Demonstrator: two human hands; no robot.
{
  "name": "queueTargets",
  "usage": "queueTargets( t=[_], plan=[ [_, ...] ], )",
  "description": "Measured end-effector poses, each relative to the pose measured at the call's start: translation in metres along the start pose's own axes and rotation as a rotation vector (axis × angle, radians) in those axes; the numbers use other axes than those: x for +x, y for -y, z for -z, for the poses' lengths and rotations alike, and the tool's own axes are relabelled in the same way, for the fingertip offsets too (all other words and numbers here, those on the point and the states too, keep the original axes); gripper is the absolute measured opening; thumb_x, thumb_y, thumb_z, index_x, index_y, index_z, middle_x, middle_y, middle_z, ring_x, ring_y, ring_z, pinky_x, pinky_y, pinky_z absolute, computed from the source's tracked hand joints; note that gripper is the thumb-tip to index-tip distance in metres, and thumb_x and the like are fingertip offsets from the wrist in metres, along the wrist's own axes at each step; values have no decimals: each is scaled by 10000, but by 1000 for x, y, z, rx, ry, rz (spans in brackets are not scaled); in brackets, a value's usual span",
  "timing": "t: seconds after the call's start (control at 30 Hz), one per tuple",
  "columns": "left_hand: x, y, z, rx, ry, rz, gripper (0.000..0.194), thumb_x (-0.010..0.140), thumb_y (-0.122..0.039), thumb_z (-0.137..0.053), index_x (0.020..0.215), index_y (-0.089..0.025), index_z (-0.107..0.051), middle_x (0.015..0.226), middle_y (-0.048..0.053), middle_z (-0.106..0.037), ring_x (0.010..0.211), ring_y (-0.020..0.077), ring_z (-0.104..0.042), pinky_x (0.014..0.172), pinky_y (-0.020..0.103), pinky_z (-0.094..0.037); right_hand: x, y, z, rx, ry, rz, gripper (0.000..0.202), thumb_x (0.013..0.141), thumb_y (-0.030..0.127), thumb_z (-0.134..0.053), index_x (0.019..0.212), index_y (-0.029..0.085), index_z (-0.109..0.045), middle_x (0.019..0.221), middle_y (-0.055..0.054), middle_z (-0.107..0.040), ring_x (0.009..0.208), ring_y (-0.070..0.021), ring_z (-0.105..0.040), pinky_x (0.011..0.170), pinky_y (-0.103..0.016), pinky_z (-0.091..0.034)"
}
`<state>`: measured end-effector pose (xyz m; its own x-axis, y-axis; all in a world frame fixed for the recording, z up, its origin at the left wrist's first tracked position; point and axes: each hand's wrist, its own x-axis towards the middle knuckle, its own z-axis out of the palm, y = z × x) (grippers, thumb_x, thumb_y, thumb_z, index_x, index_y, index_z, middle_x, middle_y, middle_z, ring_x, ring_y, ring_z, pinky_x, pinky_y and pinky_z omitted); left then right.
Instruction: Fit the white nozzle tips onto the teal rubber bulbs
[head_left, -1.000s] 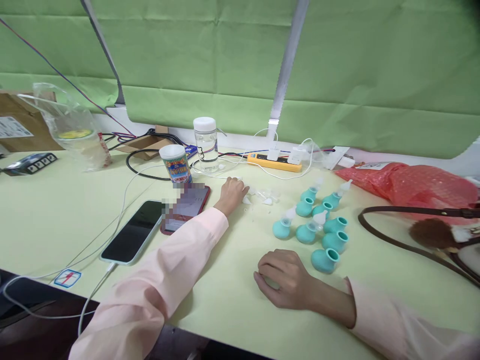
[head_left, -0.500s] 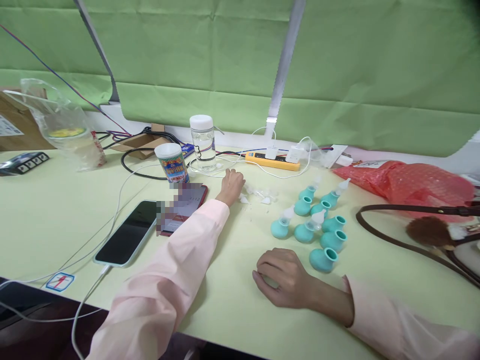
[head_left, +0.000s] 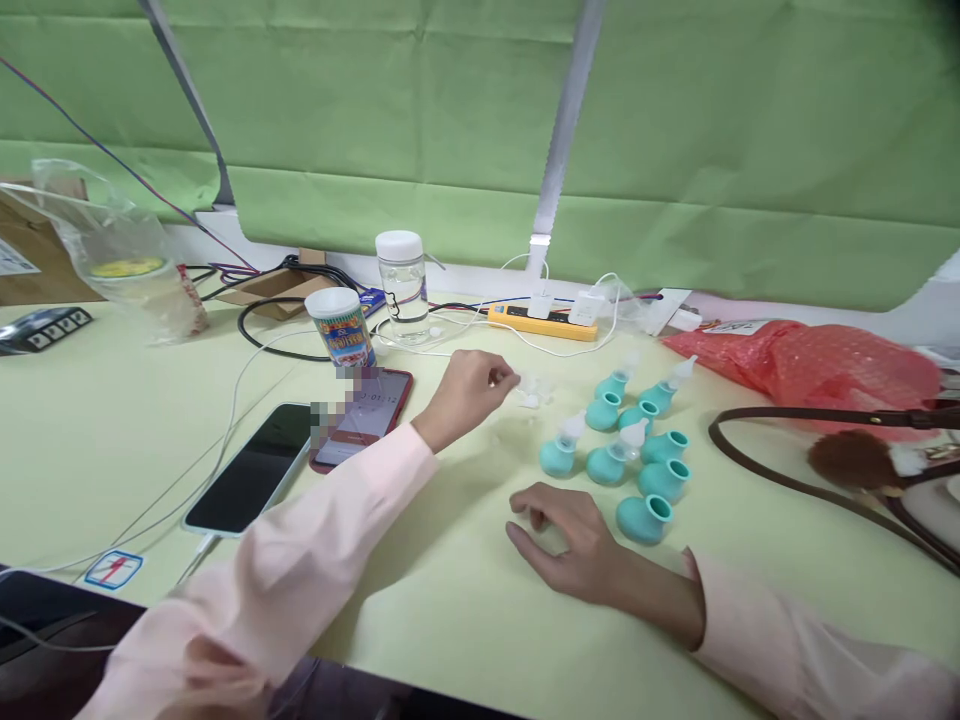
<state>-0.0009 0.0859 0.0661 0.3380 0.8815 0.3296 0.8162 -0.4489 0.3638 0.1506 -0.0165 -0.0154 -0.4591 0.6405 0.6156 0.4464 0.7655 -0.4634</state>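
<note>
My left hand [head_left: 471, 393] is raised a little above the table, thumb and fingers pinched together. Whatever is in the pinch is too small and hidden to make out. Just beyond the fingertips lie small clear and white plastic nozzle pieces [head_left: 531, 398]. My right hand [head_left: 564, 540] rests on the table with thumb and forefinger apart, holding nothing. Beside it stand several teal rubber bulbs. Some are bare with open mouths, like the nearest bulb [head_left: 641, 518]; others carry a clear collar and white tip, like the bulb with a nozzle [head_left: 558, 456].
Left of my left arm lie a red-cased phone [head_left: 367, 415] and a charging phone [head_left: 251, 470]. Behind are a printed paper tub [head_left: 341, 328], a clear water bottle [head_left: 403, 285] and a yellow power strip [head_left: 544, 322]. Red bubble wrap [head_left: 810, 370] and a brown strap [head_left: 750, 470] are at right.
My left hand has come up and back from the small plastic pieces, its fingers now pinched. On my right hand, the gap between thumb and forefinger has widened.
</note>
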Motion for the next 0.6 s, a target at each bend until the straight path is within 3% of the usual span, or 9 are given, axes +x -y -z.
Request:
queueTargets(
  t=[0.1, 0.2, 0.3, 0.43, 0.5, 0.6],
  plan=[
    [-27, -3, 19, -580, 237, 0, 190, 718, -280, -562, 708, -114, -652, 634, 25, -633, 507, 89, -536, 501, 193, -447, 2, -1, -1, 207, -39, -246, 454, 739, 201, -538, 1133, 241, -315, 850, -32, -560, 564, -104, -510, 518, -255, -450],
    [-49, 6, 20, -900, 367, 124, 183, 662, -273, -617, 670, -94, -652, 611, 31, -621, 486, 79, -512, 468, 187, -442, 5, 0, -2, 377, -49, -389, 438, 758, 228, -526, 1121, 258, -281, 872, -29, -544, 607, -108, -530, 544, -260, -464],
    [-62, 15, 7, -1050, 421, 247, 158, 632, -242, -645, 648, -85, -653, 597, 37, -620, 490, 78, -508, 473, 188, -437, 7, -1, -4, 440, -89, -480, 340, 761, 242, -530, 1019, 251, -308, 828, -11, -546, 615, -106, -536, 570, -261, -466],
    [-70, 18, -9, -1242, 516, 229, 146, 627, -243, -655, 651, -100, -666, 601, 36, -626, 500, 84, -517, 484, 198, -441, 9, -6, -6, 468, -46, -534, 292, 771, 234, -499, 1029, 218, -364, 732, 3, -541, 578, -105, -518, 516, -239, -450],
    [-72, 19, -15, -1298, 562, 225, 145, 628, -249, -655, 670, -111, -676, 612, 35, -633, 494, 84, -521, 482, 200, -438, 9, -9, -5, 455, 18, -501, 88, 774, 201, -464, 859, 183, -479, 625, 12, -518, 532, -102, -494, 487, -232, -428],
    [-75, 19, -23, -1315, 596, 267, 148, 613, -246, -668, 689, -119, -683, 601, 29, -629, 479, 80, -513, 463, 194, -431, 9, -12, -5, 447, 40, -487, 74, 715, 121, -460, 739, 171, -509, 576, 17, -505, 503, -98, -482, 469, -227, -404]
  ],
)
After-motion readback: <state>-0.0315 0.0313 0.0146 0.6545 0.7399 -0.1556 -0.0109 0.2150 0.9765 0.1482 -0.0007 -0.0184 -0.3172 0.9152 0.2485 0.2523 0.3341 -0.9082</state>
